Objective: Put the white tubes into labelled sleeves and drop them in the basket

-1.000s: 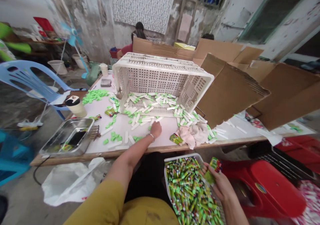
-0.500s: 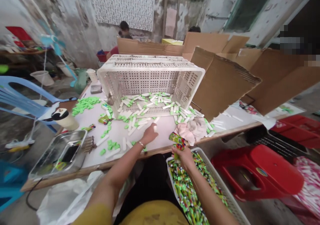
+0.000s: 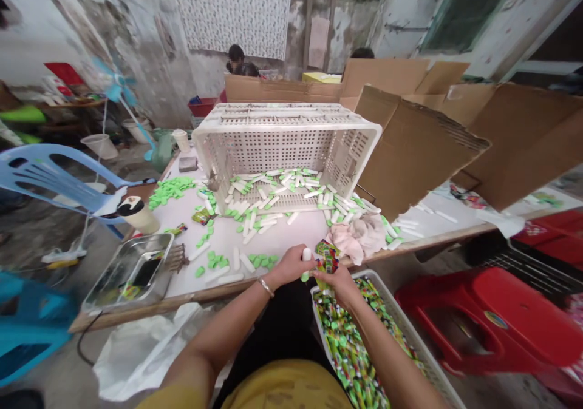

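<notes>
**White tube held upright in the left hand, printed packet in the right, just above the near table edge**

The left hand (image 3: 291, 265) is clenched around a white tube (image 3: 306, 254), whose long axis stands close to vertical with its rounded end pointing up; a bit of green shows below the fingers. Just to the right, almost touching it, the right hand (image 3: 336, 283) grips a printed packet (image 3: 327, 260) in red, yellow and green, also held roughly upright with a slight tilt. Directly below the right hand, a white plastic basket (image 3: 410, 330) is packed with green-wrapped sticks lying at all angles.

On the white-topped table (image 3: 218, 239), loose white tubes (image 3: 241, 260) and green pieces (image 3: 259, 261) lie scattered in mixed directions just beyond the hands. Farther on, a perforated white crate (image 3: 286, 113) lies tipped on its side, its open mouth facing the near edge, with more tubes spilling out. A pink cloth (image 3: 357, 237) sits to its near right, a metal tray (image 3: 130, 272) stands at the near left, and cardboard sheets (image 3: 419, 148) rise on the far right.
</notes>
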`<state>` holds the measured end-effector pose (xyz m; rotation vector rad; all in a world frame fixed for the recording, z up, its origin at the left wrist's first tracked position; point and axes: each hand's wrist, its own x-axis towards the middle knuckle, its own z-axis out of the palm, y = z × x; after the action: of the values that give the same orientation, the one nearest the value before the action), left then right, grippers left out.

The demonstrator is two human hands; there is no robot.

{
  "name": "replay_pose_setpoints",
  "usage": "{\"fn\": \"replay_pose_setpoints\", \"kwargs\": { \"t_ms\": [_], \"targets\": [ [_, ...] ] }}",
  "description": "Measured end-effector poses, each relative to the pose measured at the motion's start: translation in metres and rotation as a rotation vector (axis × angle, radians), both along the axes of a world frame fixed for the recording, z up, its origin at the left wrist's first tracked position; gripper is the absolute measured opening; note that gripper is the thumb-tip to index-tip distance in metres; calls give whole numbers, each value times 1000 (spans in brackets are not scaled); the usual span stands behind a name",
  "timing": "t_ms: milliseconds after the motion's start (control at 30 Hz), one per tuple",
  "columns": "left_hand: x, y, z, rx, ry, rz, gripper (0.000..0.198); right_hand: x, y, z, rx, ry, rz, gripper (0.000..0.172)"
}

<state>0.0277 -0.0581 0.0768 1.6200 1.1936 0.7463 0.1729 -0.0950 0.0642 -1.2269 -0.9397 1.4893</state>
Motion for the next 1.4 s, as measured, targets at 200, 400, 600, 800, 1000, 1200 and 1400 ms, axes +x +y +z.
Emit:
{"fn": "replay_pose_setpoints", "kwargs": {
  "t_ms": [200, 400, 600, 800, 1000, 1200, 1400],
  "targets": [
    [9, -8, 5, -45, -170, 25, 21, 14, -6, 5, 118, -161, -105, 31],
    [1, -7, 7, 31, -208, 221, 32, 31, -17, 6, 122, -258, -83, 28],
    [6, -11, 35, 70, -482, 211, 29, 33, -24, 21, 167, -345, -49, 26],
    [14, -18, 41, 106, -472, 145, 28, 26, -23, 30, 184, -335, -21, 22],
    [14, -23, 29, 3, -354, 87, 28, 24, -24, 28, 92, -193, 69, 25],
    [15, -30, 17, 105, -143, 144, 20, 26, -23, 22, -70, 8, 106, 39],
    [15, -42, 8, 134, -86, 171, 18, 29, -19, 21, 54, -87, 170, 36]
  ]
}}
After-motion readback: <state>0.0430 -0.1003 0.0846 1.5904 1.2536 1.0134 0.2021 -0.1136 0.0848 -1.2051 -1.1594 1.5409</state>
